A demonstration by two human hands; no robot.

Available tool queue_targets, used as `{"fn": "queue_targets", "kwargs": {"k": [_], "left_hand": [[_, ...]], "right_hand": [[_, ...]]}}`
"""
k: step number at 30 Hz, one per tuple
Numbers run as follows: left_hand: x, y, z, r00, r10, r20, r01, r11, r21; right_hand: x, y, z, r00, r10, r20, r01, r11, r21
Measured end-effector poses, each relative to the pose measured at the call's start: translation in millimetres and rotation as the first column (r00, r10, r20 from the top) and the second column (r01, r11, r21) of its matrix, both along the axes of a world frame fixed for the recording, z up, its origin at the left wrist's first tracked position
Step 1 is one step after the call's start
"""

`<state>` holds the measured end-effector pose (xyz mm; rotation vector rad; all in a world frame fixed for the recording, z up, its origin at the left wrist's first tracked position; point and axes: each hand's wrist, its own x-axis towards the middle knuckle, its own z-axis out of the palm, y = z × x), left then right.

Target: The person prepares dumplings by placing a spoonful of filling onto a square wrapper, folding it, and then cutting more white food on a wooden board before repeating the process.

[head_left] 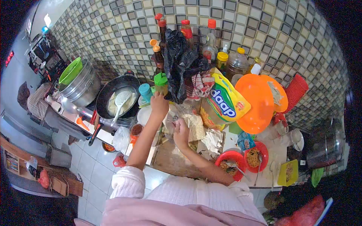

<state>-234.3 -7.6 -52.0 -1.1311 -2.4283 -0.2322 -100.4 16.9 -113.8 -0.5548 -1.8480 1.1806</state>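
Observation:
My left hand [160,104] reaches up to a small green-capped bottle [161,83], its fingers closed against the lower part. Just left of that bottle stands a container with a blue lid [144,90]. My right hand [181,132] is closed on a crinkled clear plastic bag [183,110] over the work surface. Blocks of dried noodles [196,127] lie right beside this hand, and torn silvery wrappers [212,142] are next to them. A wooden board [171,159] lies below both hands.
To the left, a black wok [101,101] holds a white slotted spatula [122,98]. Sauce bottles [160,60] and a black plastic bag [176,52] stand at the back. Rightward are a yellow noodle pack [222,101], an orange plate [254,103] and red bowls of noodles [265,148].

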Motion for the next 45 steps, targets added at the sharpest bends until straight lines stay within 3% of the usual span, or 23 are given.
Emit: {"fn": "queue_targets", "kwargs": {"k": [1, 4, 8, 10, 11, 13, 20, 22, 25, 26, 28, 32, 34, 38, 40, 43, 45], "left_hand": [[0, 2, 3, 0.995, 0.026, 0.092, -0.019, 0.997, -0.075], [-13, 5, -8, 0.998, -0.068, -0.003, 0.068, 0.997, 0.031], [-6, 2, 9, 0.997, -0.080, 0.008, 0.080, 0.997, 0.005], [13, 1, 34, 0.990, 0.023, 0.142, -0.037, 0.994, 0.101], [11, 0, 34, 0.989, 0.022, 0.143, -0.036, 0.994, 0.100], [3, -1, 34, 0.916, -0.014, 0.401, -0.057, 0.984, 0.167], [-6, 6, 1, 0.903, -0.008, 0.430, -0.120, 0.956, 0.270], [-34, 7, -26, 0.895, -0.114, 0.430, 0.012, 0.972, 0.233], [-62, 14, -59, 0.852, -0.243, 0.464, 0.088, 0.940, 0.330], [-63, 13, -62, 0.852, -0.243, 0.464, 0.088, 0.940, 0.330], [-60, 12, -56, 0.852, -0.388, 0.351, 0.264, 0.898, 0.352], [-69, 19, -67, 0.768, -0.500, 0.400, 0.289, 0.828, 0.480], [-49, 17, -42, 0.672, -0.559, 0.486, 0.252, 0.790, 0.560], [-32, 16, -17, 0.637, -0.579, 0.508, 0.278, 0.788, 0.550], [-30, 17, -14, 0.671, -0.534, 0.515, 0.213, 0.804, 0.556], [-51, 24, -34, 0.673, -0.610, 0.419, 0.294, 0.740, 0.605], [-55, 22, -37, 0.645, -0.597, 0.476, 0.277, 0.764, 0.583]], "right_hand": [[1, -1, -1, 1.000, -0.002, -0.001, 0.002, 1.000, -0.003], [-1, 1, -5, 1.000, 0.005, -0.011, -0.005, 1.000, -0.027], [-10, 5, -19, 0.996, 0.022, -0.082, -0.026, 0.999, -0.043], [-10, 8, -9, 0.995, 0.021, -0.095, -0.025, 0.999, -0.043], [-5, 11, 3, 0.998, 0.057, -0.033, -0.058, 0.998, -0.033], [-6, 19, 11, 0.995, 0.092, 0.029, -0.092, 0.995, -0.024], [-10, 31, 23, 0.944, 0.078, 0.322, -0.158, 0.960, 0.230], [-1, 25, 46, 0.814, 0.025, 0.581, -0.167, 0.967, 0.193], [0, 25, 57, 0.716, 0.017, 0.698, -0.190, 0.967, 0.171], [1, 25, 59, 0.716, 0.018, 0.698, -0.191, 0.967, 0.172], [2, 27, 61, 0.770, 0.006, 0.638, -0.169, 0.966, 0.195], [-4, 34, 51, 0.809, 0.010, 0.588, -0.146, 0.972, 0.184], [-6, 36, 47, 0.845, 0.022, 0.534, -0.151, 0.968, 0.199], [-17, 33, 50, 0.877, -0.023, 0.481, -0.110, 0.963, 0.245], [-23, 32, 48, 0.864, -0.080, 0.496, -0.084, 0.950, 0.300], [-23, 30, 47, 0.795, -0.031, 0.605, -0.161, 0.952, 0.259], [-22, 27, 46, 0.804, -0.035, 0.594, -0.157, 0.950, 0.269]]}}
